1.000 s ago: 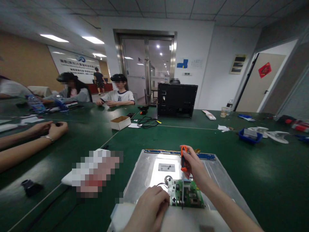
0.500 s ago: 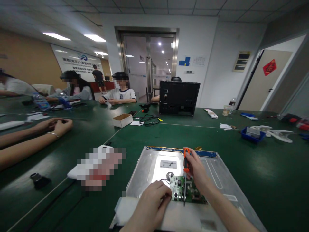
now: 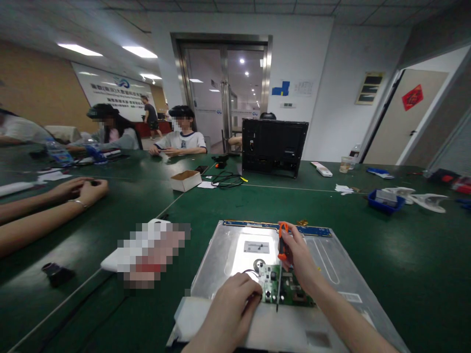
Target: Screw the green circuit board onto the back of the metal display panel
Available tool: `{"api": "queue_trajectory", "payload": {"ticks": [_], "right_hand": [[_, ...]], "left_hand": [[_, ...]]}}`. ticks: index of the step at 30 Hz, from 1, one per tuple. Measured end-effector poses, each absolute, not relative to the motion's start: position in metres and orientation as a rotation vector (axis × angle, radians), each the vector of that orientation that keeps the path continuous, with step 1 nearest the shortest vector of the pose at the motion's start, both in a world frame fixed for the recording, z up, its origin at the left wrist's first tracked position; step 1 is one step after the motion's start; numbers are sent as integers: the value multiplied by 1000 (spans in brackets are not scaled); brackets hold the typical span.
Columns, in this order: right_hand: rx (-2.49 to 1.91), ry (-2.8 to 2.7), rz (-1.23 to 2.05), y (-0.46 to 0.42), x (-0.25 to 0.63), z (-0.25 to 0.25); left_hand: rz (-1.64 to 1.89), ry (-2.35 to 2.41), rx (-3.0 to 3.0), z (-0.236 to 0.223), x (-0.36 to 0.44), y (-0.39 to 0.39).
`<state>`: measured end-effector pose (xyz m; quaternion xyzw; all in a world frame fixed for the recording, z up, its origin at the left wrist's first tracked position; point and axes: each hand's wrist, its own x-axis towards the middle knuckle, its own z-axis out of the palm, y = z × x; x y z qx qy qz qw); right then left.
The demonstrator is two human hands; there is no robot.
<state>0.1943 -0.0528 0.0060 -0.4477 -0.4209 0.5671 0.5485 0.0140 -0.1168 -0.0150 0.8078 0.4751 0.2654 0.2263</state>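
My right hand (image 3: 298, 257) is closed around the handle of a screwdriver (image 3: 283, 242) with an orange and black grip. Its metal shaft points down across a green circuit board (image 3: 270, 280), and the tip ends near the board's front edge. Fingers curled, my left hand (image 3: 239, 301) pinches the board's left edge; the fingertips are partly hidden. Under the board lies a flat silver metal panel (image 3: 211, 264) with a blue strip board (image 3: 314, 231) along its far edge. A whitish sheet (image 3: 195, 316) covers the panel's near side.
A white object (image 3: 121, 255), partly pixelated, lies left of the panel, with a black piece (image 3: 57, 273) beyond. Another person's hands (image 3: 86, 191) are at the left. Farther back are a small box (image 3: 185, 181), a black cable (image 3: 226, 180), a black monitor (image 3: 274, 147) and a blue tray (image 3: 384, 202).
The screwdriver's tip has shifted slightly left over the board. Both hands keep nearly the same grip and place. The camera view has shifted a little.
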Motion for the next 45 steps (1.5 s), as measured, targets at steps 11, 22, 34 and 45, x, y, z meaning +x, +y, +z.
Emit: {"api": "queue_trajectory", "payload": {"ticks": [11, 22, 34, 45], "right_hand": [[-1018, -1062, 1288, -46, 190, 15], [-973, -1044, 1268, -31, 181, 16], [-985, -1032, 1283, -35, 187, 9], [-959, -1070, 1178, -42, 186, 13]], "left_hand": [[714, 1306, 2207, -13, 14, -118], [740, 1284, 2220, -11, 14, -118], [750, 1295, 2283, -15, 14, -117], [749, 1276, 2457, -15, 15, -119]]}}
